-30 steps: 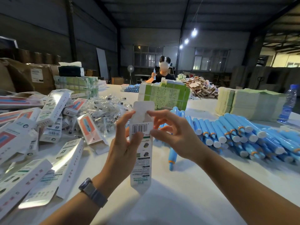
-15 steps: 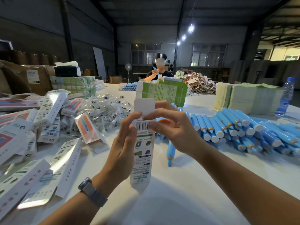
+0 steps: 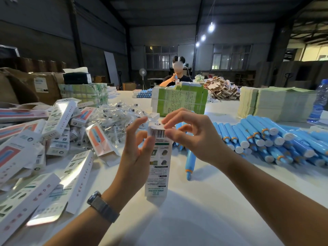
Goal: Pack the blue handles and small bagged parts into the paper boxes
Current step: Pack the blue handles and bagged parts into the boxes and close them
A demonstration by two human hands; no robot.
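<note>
Both hands on one box (image 3: 158, 157), held upright over table (image 3: 204, 219), long axis vertical, top end up. L hand (image 3: 136, 157) grips box body from its left side, thumb across the front just below the barcode, fingers spread behind. R hand (image 3: 193, 135) works the top: fingertips (image 3: 166, 122) press the top flap (image 3: 156, 125) down over the opening, thumb against the upper right edge. Flap looks folded over but not clearly tucked; cannot tell from this view what is inside. L→R across table: heap of boxes (image 3: 35, 148) far left, some lying open-ended; pile of clear bagged parts (image 3: 113, 119) behind-left of L hand; green cartons (image 3: 179, 102) straight behind the held box; single blue handle (image 3: 190, 162) lying just right of box, under R wrist, long axis running away from camera; big stack of handles (image 3: 266, 139) further right, well apart from the hands; bottle (image 3: 319, 103) at far right edge. Key relation: flap sits at the top end of the box axis, directly under R fingertips, so R hand is nearer for closing; L only steadies. Judgement: step in hand = closing the top; next needs a downward push along box axis. Risk: flap buckles if pushed off-axis.
</note>
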